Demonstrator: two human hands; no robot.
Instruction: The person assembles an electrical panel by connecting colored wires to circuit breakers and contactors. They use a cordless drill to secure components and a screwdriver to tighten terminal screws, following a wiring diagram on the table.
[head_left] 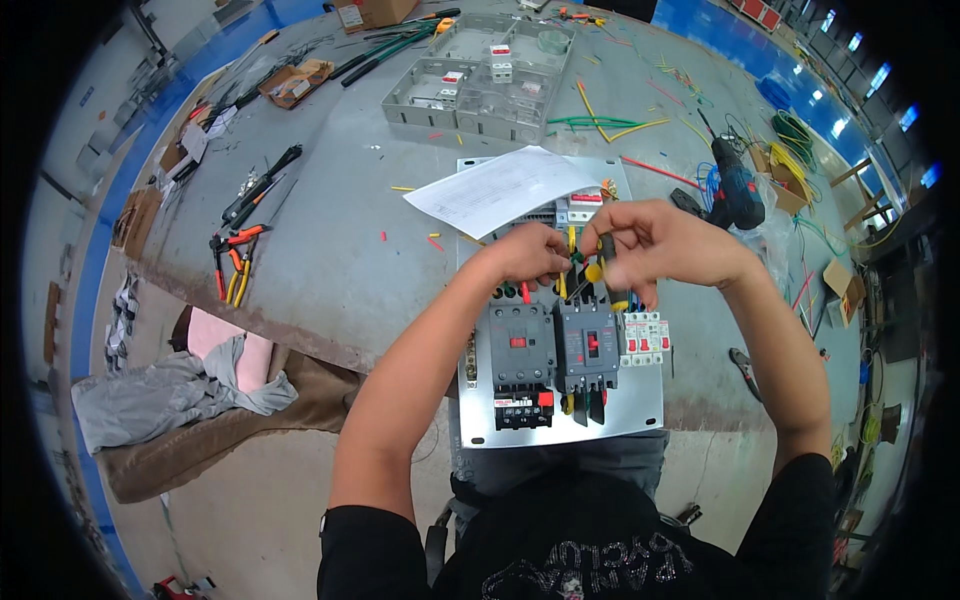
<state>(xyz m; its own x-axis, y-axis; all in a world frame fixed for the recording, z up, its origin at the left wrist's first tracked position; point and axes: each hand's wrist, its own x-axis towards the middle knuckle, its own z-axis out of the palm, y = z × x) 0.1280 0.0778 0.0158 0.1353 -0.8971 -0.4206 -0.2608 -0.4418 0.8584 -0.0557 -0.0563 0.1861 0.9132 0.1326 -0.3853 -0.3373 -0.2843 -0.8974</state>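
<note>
My right hand (655, 248) is closed round a screwdriver (611, 272) with a black and yellow handle. Beside it, my left hand (532, 252) pinches at short yellow and green wires (563, 283); fingers partly hide which one it holds. Both hands work over the top terminals of a dark grey moulded-case circuit breaker (588, 345) with a red toggle. Left of this stands a contactor (521, 340) with a black thermal overload relay (524, 409) below it. Small white breakers (645, 337) with red levers sit on the right. All are on a metal mounting plate (640, 405).
A printed paper sheet (500, 190) covers the plate's far end. Beyond it lies a grey plastic enclosure (480, 75). Pliers (238, 262) lie at left, a cordless drill (737, 190) at right. Clothes (225, 390) hang over a seat by the table's near edge.
</note>
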